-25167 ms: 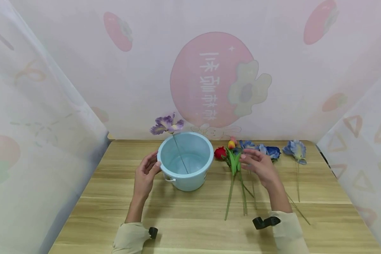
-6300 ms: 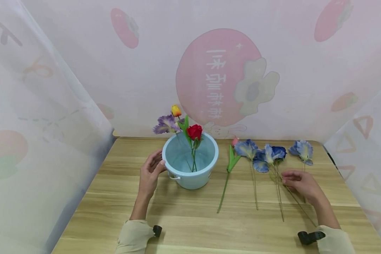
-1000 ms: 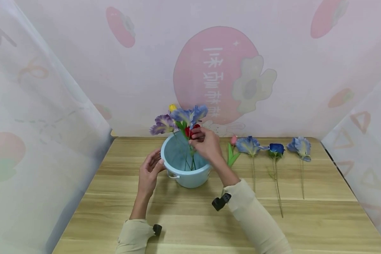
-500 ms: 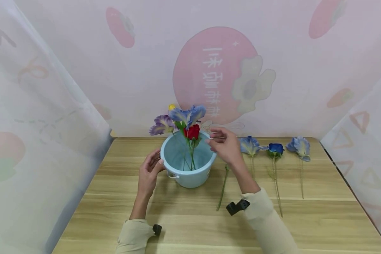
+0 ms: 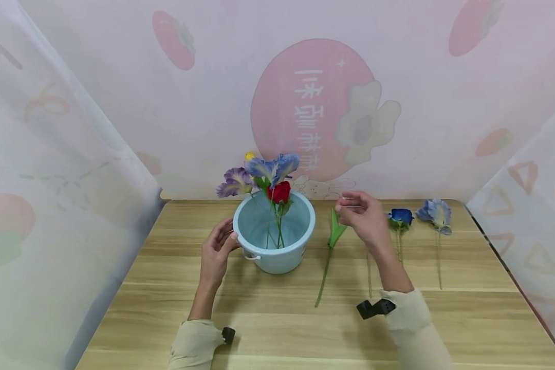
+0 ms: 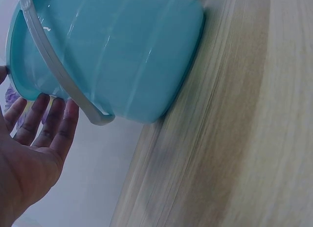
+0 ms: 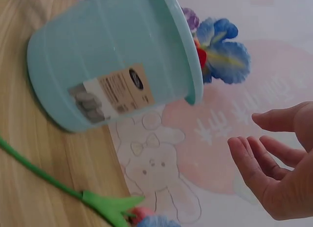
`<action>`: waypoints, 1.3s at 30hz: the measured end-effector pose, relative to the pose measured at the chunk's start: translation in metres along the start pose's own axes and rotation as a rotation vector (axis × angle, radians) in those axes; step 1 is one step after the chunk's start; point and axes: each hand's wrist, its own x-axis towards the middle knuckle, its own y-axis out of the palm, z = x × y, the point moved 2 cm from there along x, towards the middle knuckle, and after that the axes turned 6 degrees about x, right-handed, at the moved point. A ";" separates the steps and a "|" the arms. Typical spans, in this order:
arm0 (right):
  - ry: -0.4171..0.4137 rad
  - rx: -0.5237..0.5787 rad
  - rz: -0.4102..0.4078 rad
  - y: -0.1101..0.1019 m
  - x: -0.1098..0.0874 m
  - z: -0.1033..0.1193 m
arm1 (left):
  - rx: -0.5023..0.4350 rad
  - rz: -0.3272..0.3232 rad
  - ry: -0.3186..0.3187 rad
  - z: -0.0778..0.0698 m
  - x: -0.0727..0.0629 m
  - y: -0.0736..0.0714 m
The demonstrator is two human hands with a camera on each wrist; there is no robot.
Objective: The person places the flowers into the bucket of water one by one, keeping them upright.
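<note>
A light-blue bucket (image 5: 277, 262) stands on the table. In it are a purple iris (image 5: 236, 182), a yellow tulip (image 5: 250, 155), a red rose (image 5: 279, 192) and a blue iris (image 5: 274, 168). My left hand (image 5: 216, 252) rests against the bucket's left side, thumb at the rim and fingertips on the outer wall. To the right, my right hand (image 5: 363, 216) hovers with nothing between its loosely bent fingers, over the head of a tulip with green leaves (image 5: 335, 229). The right wrist view shows that tulip's pink bloom (image 7: 142, 213), partly hidden.
Right of my right hand lie a blue rose (image 5: 401, 217) and a blue iris (image 5: 437, 215). Another stem (image 5: 369, 272) shows below the hand, its bloom mostly hidden. The bucket's white handle (image 5: 252, 256) hangs down at the front left. A printed cloth (image 5: 203, 118) stands behind the table.
The yellow tulip, red rose and a blue iris have gone from table to bucket. In the last second my right hand let go of that iris and moved right. My left hand stays put.
</note>
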 end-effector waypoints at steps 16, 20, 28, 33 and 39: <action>0.075 -0.034 -0.080 -0.077 -0.017 -0.046 | -0.001 0.003 0.008 0.001 0.002 0.001; 0.127 -0.067 -0.091 -0.101 -0.020 -0.060 | -0.005 0.003 0.006 0.000 0.002 0.001; 0.235 -0.125 -0.072 -0.136 -0.021 -0.088 | -0.004 0.002 -0.004 0.000 0.001 0.000; 0.263 -0.207 -0.023 -0.150 -0.023 -0.100 | -0.004 0.000 -0.003 0.001 0.001 0.000; 0.343 -0.215 0.019 -0.159 -0.024 -0.112 | -0.007 0.001 0.001 0.003 0.001 0.000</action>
